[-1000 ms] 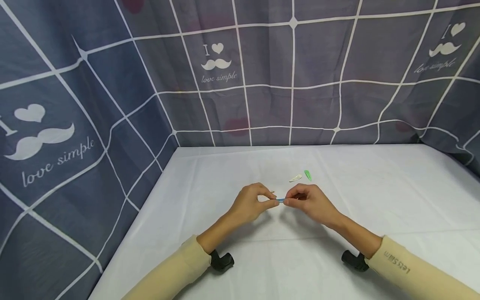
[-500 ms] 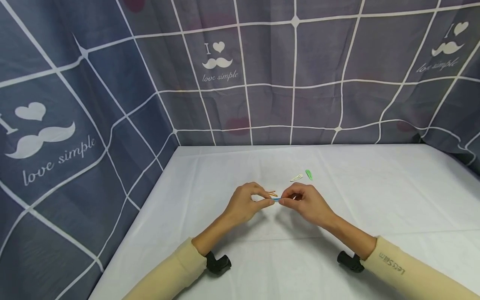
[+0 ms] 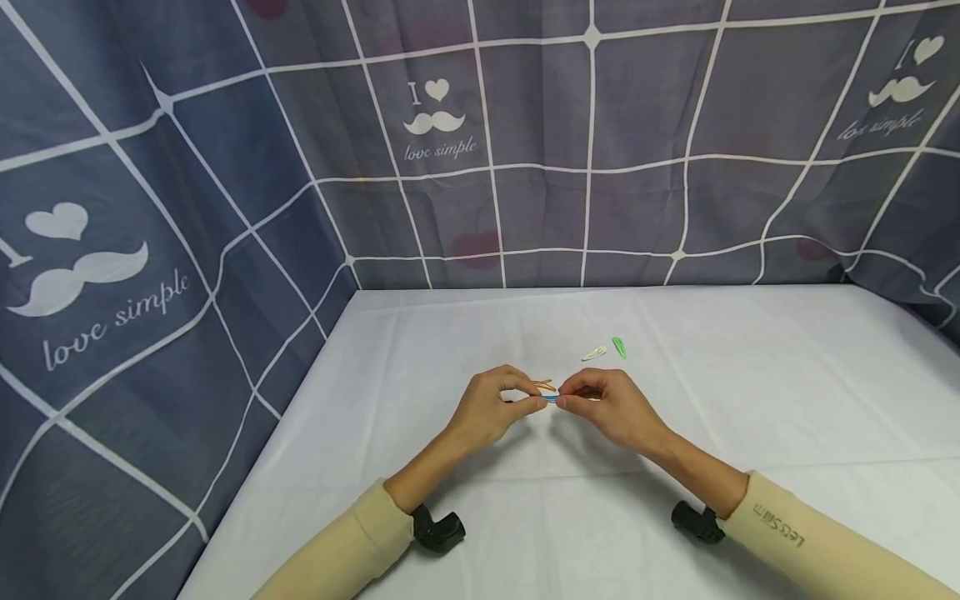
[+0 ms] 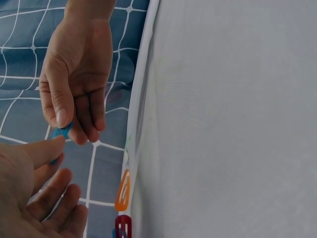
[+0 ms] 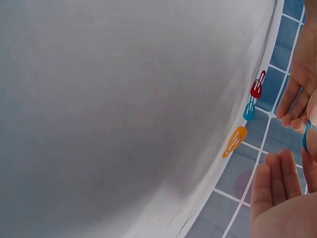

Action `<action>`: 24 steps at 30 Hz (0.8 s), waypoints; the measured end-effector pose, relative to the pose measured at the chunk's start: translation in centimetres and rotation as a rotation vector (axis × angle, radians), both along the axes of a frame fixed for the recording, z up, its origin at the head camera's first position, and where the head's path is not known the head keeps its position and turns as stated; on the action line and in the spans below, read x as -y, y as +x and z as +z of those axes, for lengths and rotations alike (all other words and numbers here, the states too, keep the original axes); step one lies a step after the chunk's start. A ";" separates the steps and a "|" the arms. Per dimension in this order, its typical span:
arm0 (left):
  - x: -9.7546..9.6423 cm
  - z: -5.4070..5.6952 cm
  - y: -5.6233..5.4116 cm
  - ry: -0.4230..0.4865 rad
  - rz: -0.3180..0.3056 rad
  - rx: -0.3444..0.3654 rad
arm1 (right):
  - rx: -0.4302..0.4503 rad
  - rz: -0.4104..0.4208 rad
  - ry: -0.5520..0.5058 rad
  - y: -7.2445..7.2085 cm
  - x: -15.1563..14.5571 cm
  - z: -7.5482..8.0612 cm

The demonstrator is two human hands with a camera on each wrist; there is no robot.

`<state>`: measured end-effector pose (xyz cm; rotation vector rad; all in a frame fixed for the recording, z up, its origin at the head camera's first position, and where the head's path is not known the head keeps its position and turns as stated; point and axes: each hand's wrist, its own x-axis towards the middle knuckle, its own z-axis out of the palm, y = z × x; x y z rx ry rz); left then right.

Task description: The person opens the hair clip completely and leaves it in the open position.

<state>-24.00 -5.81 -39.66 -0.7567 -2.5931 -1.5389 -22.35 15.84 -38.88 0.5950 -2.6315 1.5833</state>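
Observation:
A blue snap hair clip (image 3: 551, 398) is held level between both hands, a little above the white table. My left hand (image 3: 489, 408) pinches its left end between thumb and index finger. My right hand (image 3: 617, 407) pinches the right end the same way. Fingertips cover both ends; only the middle shows in the head view. In the left wrist view the blue clip (image 4: 62, 131) peeks out between the thumbs. Just beyond the hands lies an orange hair clip (image 3: 543, 384), partly hidden by the left fingers.
A white hair clip (image 3: 594, 353) and a green hair clip (image 3: 618, 347) lie farther back on the white-covered table (image 3: 450, 333). The right wrist view shows a red clip (image 5: 257, 85) beside another blue clip (image 5: 249, 110). A checked curtain (image 3: 525, 150) hangs behind the table.
Both hands have shifted slightly left with the blue hair clip between them, mostly in the first half second. More of the orange hair clip now shows beyond the fingers.

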 end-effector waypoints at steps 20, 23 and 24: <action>-0.2 -0.1 0.0 0.029 -0.017 0.021 | -0.029 -0.026 0.007 0.2 0.0 0.1; -0.2 0.0 0.0 0.027 -0.012 0.018 | -0.034 -0.034 0.022 0.2 0.1 0.0; -0.2 0.0 0.1 0.026 -0.011 0.015 | -0.038 -0.037 0.027 0.2 0.1 0.0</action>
